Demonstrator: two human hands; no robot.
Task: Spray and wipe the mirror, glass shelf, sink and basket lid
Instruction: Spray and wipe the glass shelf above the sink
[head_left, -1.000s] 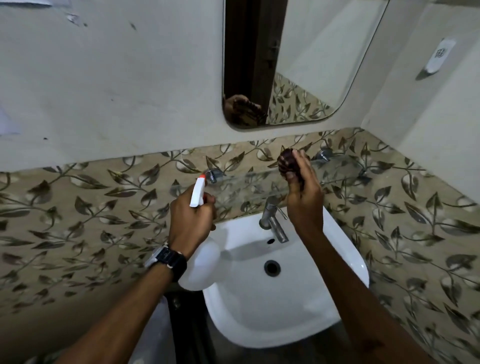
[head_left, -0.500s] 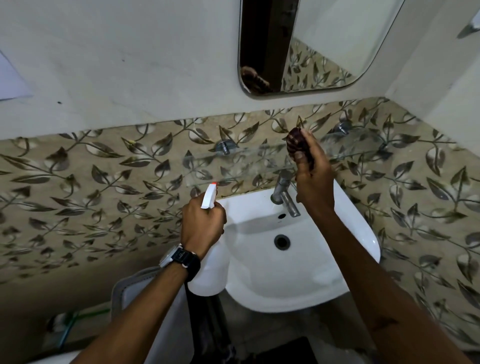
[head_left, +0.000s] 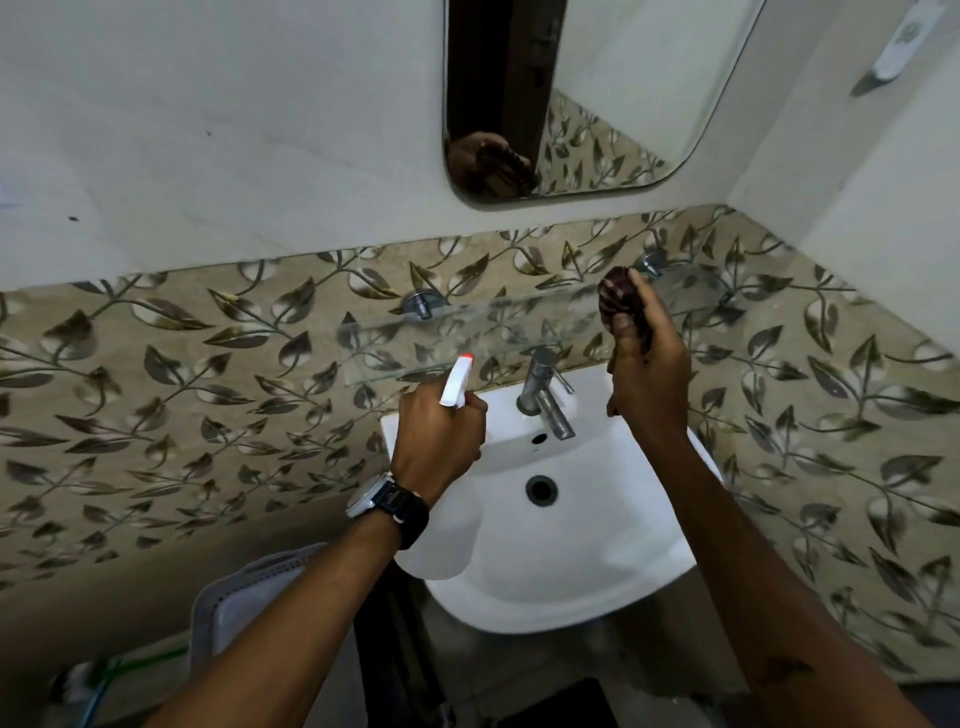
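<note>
Glass shelf (head_left: 467, 332): clear, fixed to leaf-pattern tiled wall (head_left: 182, 374) w/ chrome left bracket (head_left: 423, 304) & right bracket (head_left: 652, 262); sits just above the tap. White sink (head_left: 597, 545) below it. Chrome tap (head_left: 545, 397) stands on sink's rear deck, centre, spout angled into bowl. Overflow hole (head_left: 539, 438) just under spout, round drain (head_left: 540, 489) mid-bowl. Grey-white basket lid (head_left: 228, 608) lower left, near sink; its support not visible.

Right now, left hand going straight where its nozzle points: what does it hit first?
Probably the glass shelf: the left hand aims the spray bottle up at its front edge. Depth is unclear.
</note>
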